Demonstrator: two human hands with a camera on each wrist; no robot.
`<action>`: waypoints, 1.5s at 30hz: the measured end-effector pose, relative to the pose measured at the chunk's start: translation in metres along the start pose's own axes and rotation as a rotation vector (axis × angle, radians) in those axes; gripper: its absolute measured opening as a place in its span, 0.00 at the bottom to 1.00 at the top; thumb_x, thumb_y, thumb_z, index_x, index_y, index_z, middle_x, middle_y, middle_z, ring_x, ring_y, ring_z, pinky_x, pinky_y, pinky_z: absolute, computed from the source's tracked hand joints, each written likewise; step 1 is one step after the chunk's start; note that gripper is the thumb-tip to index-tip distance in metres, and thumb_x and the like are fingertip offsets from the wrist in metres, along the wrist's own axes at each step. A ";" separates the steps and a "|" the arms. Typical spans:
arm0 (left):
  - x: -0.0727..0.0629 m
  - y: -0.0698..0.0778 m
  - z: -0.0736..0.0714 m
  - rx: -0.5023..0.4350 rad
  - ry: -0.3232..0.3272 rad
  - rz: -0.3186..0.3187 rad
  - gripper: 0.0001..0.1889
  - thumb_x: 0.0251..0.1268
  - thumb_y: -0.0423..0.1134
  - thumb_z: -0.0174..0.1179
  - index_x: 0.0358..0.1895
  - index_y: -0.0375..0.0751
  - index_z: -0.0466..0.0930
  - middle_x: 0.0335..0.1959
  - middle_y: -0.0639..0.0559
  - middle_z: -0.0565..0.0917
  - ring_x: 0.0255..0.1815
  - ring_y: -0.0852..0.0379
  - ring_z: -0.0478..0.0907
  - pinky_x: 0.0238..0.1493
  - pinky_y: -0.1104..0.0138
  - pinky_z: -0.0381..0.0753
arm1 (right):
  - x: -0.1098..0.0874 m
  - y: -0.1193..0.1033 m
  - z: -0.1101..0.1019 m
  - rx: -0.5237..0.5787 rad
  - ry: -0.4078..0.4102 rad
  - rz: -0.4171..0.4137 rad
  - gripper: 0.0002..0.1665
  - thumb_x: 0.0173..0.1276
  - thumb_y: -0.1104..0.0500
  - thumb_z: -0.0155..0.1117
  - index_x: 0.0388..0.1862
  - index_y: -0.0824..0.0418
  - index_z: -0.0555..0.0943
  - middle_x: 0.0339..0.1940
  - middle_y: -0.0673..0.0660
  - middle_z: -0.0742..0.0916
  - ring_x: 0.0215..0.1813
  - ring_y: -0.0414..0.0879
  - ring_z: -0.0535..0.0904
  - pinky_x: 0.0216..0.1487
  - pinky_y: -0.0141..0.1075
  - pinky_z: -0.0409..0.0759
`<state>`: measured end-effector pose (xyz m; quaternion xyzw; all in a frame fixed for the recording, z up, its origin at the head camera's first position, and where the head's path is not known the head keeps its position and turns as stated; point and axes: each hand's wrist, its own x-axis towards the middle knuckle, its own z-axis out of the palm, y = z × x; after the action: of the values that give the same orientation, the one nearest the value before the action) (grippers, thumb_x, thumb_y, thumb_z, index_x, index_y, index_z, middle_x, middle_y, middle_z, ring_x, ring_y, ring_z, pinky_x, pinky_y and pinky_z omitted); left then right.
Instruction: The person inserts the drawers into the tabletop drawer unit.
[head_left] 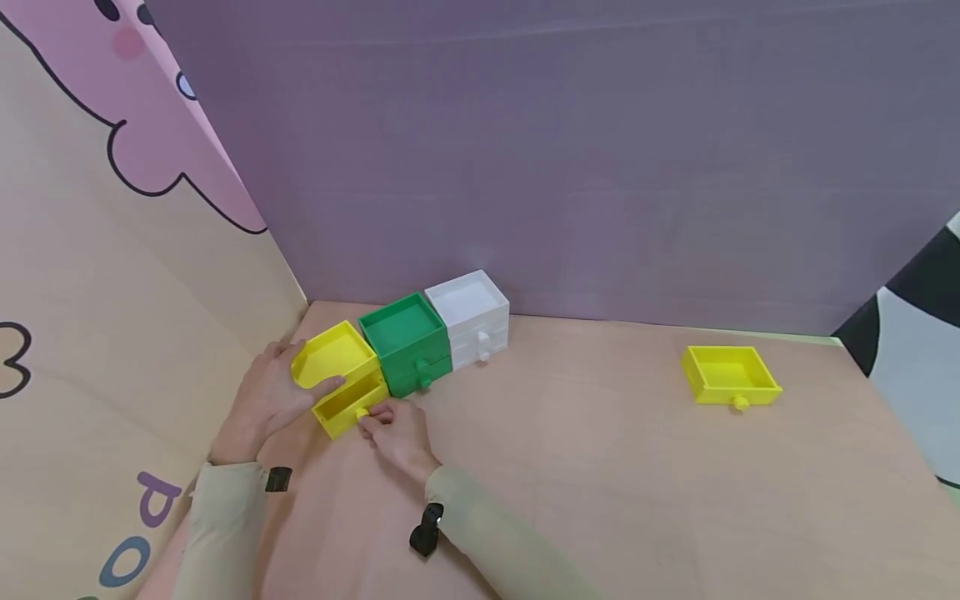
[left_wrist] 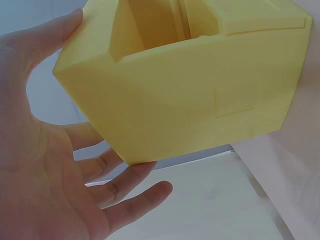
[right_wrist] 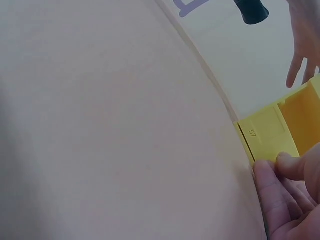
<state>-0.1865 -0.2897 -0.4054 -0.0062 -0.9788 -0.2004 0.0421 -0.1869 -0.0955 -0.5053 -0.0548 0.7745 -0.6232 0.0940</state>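
Observation:
A small yellow drawer cabinet (head_left: 335, 350) stands at the left end of a row of small cabinets, with a tray-like recess in its top. My left hand (head_left: 276, 398) holds it from the left, thumb at the front and fingers along the far side. In the left wrist view, the thumb and fingertips meet the edges of the yellow cabinet (left_wrist: 185, 95). Its lower drawer front (right_wrist: 265, 132) shows in the right wrist view, beside a hollow opening. At that front, my right hand (head_left: 400, 435) pinches the yellow knob (head_left: 362, 412) between thumb and fingers.
A green drawer cabinet (head_left: 406, 337) and a white one (head_left: 468, 312) stand close beside the yellow cabinet. Far to the right, a separate yellow drawer (head_left: 731, 375) lies on the pink tabletop (head_left: 600, 467). Panels rise behind and at the left.

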 end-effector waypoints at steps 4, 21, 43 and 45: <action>0.000 0.000 0.000 -0.003 -0.003 -0.002 0.54 0.67 0.68 0.63 0.79 0.24 0.63 0.73 0.20 0.68 0.68 0.24 0.70 0.69 0.32 0.74 | -0.001 0.000 -0.001 -0.011 -0.003 0.005 0.07 0.73 0.61 0.74 0.43 0.64 0.86 0.31 0.53 0.92 0.28 0.39 0.87 0.36 0.30 0.89; -0.004 -0.005 0.000 -0.010 -0.010 -0.004 0.53 0.69 0.67 0.63 0.80 0.24 0.62 0.73 0.19 0.67 0.69 0.22 0.69 0.69 0.31 0.73 | -0.018 -0.001 -0.010 -0.016 -0.051 -0.077 0.09 0.73 0.57 0.74 0.44 0.62 0.88 0.34 0.53 0.94 0.31 0.38 0.87 0.37 0.27 0.87; 0.000 -0.003 0.003 -0.029 -0.008 0.001 0.54 0.69 0.69 0.62 0.81 0.26 0.61 0.76 0.20 0.65 0.73 0.22 0.66 0.72 0.29 0.69 | -0.045 0.009 -0.103 -0.216 -0.101 -0.167 0.14 0.73 0.57 0.71 0.51 0.65 0.87 0.45 0.55 0.93 0.47 0.46 0.90 0.51 0.35 0.89; 0.000 -0.003 0.003 -0.032 -0.008 0.002 0.54 0.69 0.69 0.62 0.81 0.26 0.61 0.76 0.20 0.65 0.73 0.22 0.66 0.72 0.29 0.69 | -0.048 0.008 -0.112 -0.207 -0.106 -0.166 0.14 0.73 0.58 0.71 0.51 0.66 0.87 0.44 0.56 0.93 0.46 0.46 0.90 0.48 0.33 0.88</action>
<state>-0.1865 -0.2914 -0.4089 -0.0086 -0.9756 -0.2161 0.0384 -0.1640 0.0227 -0.4861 -0.1609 0.8214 -0.5418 0.0767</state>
